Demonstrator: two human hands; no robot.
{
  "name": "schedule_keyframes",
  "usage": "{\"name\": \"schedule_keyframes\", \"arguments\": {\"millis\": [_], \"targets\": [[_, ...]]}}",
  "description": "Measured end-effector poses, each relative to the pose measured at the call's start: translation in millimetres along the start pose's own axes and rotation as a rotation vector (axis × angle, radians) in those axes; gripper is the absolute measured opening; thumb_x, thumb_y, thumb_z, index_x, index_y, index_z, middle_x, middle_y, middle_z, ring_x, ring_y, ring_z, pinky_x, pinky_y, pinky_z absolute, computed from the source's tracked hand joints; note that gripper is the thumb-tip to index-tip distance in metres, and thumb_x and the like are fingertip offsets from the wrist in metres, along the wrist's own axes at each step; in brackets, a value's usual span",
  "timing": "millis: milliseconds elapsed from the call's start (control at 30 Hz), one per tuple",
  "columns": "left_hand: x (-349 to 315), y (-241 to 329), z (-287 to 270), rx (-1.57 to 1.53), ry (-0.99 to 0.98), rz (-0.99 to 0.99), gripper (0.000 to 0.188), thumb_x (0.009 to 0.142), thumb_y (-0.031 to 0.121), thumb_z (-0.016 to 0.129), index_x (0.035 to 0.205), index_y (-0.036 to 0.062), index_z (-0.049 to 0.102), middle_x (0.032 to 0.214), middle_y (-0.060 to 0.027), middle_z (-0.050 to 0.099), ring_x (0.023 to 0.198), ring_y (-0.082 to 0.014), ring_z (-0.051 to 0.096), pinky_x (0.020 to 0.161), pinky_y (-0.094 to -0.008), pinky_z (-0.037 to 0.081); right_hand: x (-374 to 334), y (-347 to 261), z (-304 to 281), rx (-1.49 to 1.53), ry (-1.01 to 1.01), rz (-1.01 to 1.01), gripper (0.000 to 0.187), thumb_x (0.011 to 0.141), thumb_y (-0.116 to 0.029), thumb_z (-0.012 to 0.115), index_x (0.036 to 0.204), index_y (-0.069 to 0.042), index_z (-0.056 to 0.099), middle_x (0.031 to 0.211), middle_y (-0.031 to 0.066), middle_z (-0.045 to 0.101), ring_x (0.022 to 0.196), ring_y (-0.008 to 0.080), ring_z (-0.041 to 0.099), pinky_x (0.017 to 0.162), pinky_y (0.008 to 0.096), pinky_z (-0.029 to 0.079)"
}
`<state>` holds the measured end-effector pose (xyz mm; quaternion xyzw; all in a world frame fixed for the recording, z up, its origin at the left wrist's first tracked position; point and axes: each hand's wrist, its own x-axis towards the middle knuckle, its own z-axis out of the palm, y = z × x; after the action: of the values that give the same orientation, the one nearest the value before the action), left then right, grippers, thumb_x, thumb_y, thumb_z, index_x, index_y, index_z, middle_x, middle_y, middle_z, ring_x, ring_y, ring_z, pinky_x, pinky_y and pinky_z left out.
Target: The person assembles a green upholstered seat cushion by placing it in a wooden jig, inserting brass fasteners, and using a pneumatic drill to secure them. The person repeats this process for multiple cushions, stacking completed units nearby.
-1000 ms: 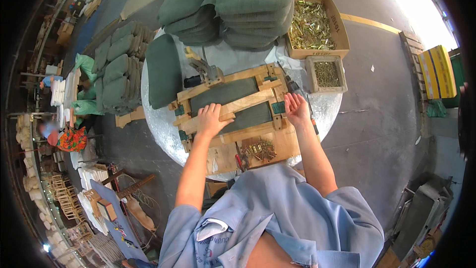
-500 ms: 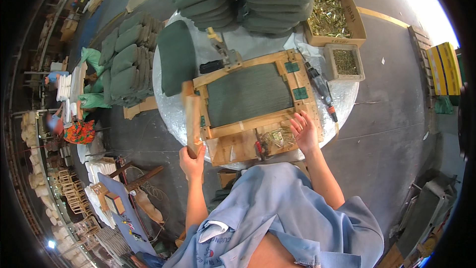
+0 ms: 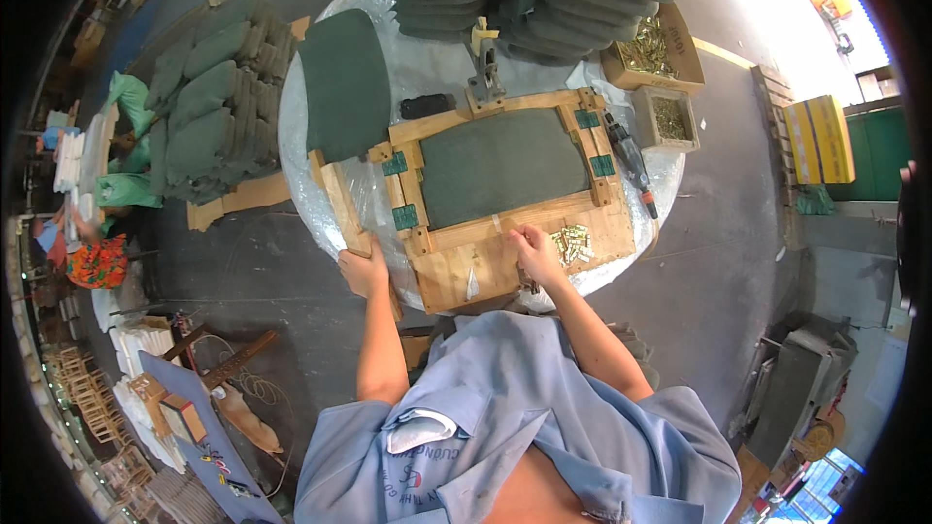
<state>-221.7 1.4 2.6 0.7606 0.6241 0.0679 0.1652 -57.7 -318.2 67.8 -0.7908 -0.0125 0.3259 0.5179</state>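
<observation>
Left of centre, your left hand (image 3: 363, 273) grips wooden bar (image 3: 343, 202); right hand (image 3: 535, 253): hold unclear, careless sweep could scatter brass-coloured fittings (image 3: 575, 245).

A head-worn fisheye looks down at the round table (image 3: 427, 73) from close above.
</observation>
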Motion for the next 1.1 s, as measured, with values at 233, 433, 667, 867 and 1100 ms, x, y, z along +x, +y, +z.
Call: {"name": "schedule_keyframes", "arguments": {"millis": [233,433,667,867,1100], "targets": [[32.2,-21.5,-6.3,-0.161,0.028,-0.195,0.079,0.093,0.067,0.074,0.123,-0.004,0.057,0.124,-0.0227,0.061,0.108,-0.0447,0.068,0.09,-0.0558,0.056,-93.1,-56.7,2.5,-0.264,-0.165,-0.072,0.02,0.101,-0.023,0.076,0.101,-0.003,0.074,0.068,0.0036,0.061,0.062,0.0105,0.053,0.058,0.0319,0.043],[94.0,17.0,-3.2,-0.077,-0.07,-0.131,0.09,0.092,0.07,0.072,0.134,-0.0066,0.051,0.135,-0.0256,0.056,0.118,-0.0464,0.064,0.097,-0.0587,0.055,11.6,3.8,1.4,-0.121,0.294,-0.374,0.023,0.105,-0.017,0.072,0.12,0.001,0.069,0.087,0.0051,0.073,0.077,0.0123,0.068,0.07,0.0312,0.055],[90.7,7.8,13.7,-0.088,-0.077,-0.09,0.097,0.092,0.072,0.072,0.142,-0.0078,0.049,0.138,-0.0268,0.054,0.129,-0.0476,0.058,0.101,-0.0589,0.054,15.2,-9.7,20.1,-0.265,0.109,0.037,0.033,0.1,-0.033,0.072,0.113,-0.002,0.076,0.089,0.0144,0.08,0.079,0.0287,0.077,0.077,0.0419,0.06],[40.0,43.7,12.1,-0.145,0.258,0.533,0.08,0.105,0.049,0.068,0.155,-0.0081,0.044,0.144,-0.0291,0.054,0.13,-0.0479,0.056,0.108,-0.0582,0.049,-51.0,8.1,4.0,0.165,-0.494,0.037,0.034,0.105,-0.038,0.068,0.113,-0.006,0.075,0.104,0.0068,0.076,0.09,0.0131,0.069,0.083,0.0345,0.056],[-81.4,125.7,6.2,-0.338,-0.36,1.243,0.029,0.099,0.031,0.073,0.119,0.0102,0.07,0.118,-0.0098,0.07,0.115,-0.0316,0.066,0.098,-0.0491,0.049,-56.3,30.6,-47.5,0.083,0.056,-0.072,0.026,0.106,-0.027,0.068,0.121,-0.007,0.073,0.097,0.0047,0.077,0.087,0.0157,0.073,0.072,0.033,0.056]]}}
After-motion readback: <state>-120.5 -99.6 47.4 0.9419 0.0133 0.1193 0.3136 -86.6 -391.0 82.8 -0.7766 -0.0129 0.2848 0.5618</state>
